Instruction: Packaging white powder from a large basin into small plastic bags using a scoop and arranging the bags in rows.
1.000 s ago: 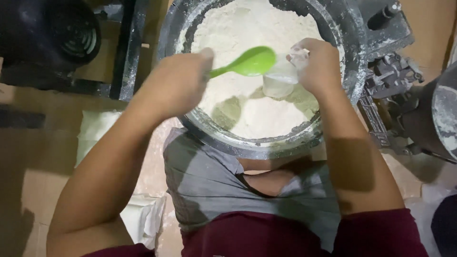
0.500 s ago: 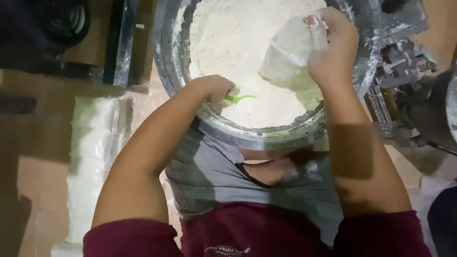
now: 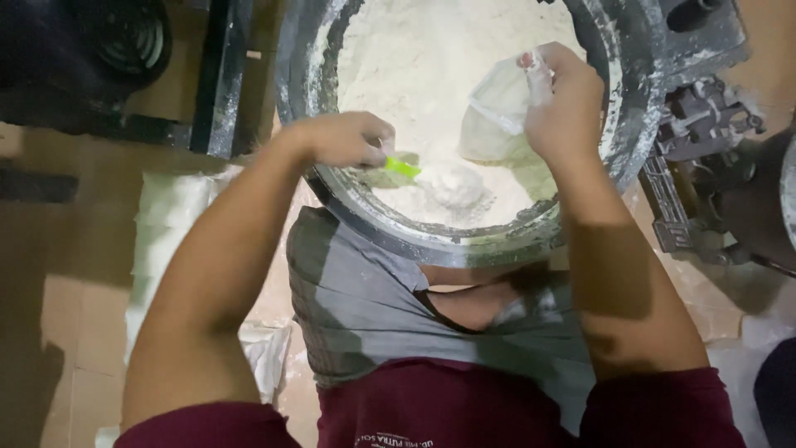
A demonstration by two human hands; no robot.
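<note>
your left hand (image 3: 344, 138) grips a green scoop (image 3: 403, 168), its tip sunk in the flour (image 3: 423, 66) filling the big metal bowl (image 3: 618, 124). your right hand (image 3: 564, 104) pinches a clear plastic bag (image 3: 496, 108) above the flour, partly filled, with room left.

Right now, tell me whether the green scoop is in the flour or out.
In. The green scoop, held by the left hand, has its bowl buried in the flour.
</note>
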